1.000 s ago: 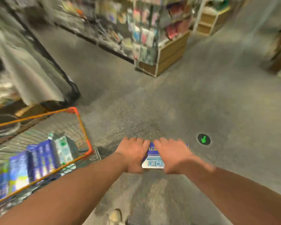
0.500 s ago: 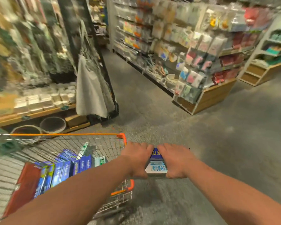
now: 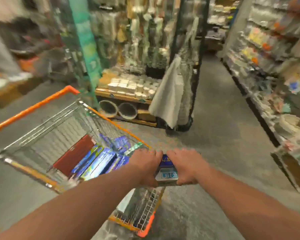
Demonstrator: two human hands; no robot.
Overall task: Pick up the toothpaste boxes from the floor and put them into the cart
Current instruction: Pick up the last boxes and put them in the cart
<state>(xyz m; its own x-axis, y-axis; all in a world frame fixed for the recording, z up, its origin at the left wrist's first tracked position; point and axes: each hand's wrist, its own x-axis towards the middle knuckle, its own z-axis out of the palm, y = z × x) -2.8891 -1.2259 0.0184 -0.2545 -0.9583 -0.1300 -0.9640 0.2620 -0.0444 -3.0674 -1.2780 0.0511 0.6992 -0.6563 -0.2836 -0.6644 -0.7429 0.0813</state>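
One left hand (image 3: 145, 166), one right hand (image 3: 186, 168), one cart (image 3: 33, 107) holding several blurred boxes (image 3: 100, 161), one held toothpaste box (image 3: 167, 172), two round baskets (image 3: 127, 110).

The cart (image 3: 59, 122) is open on top. Its orange rim (image 3: 119, 127) passes just under the left hand (image 3: 145, 167) and right hand (image 3: 185, 167), which grip a toothpaste box (image 3: 167, 170). Stacked boxes (image 3: 100, 161) fill the basket's near side, and bare wire shows farther in. A display rack (image 3: 128, 94) and hanging cloth (image 3: 170, 97) stand close beyond. The floor (image 3: 223, 135) to the right is open.

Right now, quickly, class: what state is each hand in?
Left hand: gripping the left side of the toothpaste boxes.
Right hand: gripping their right side.
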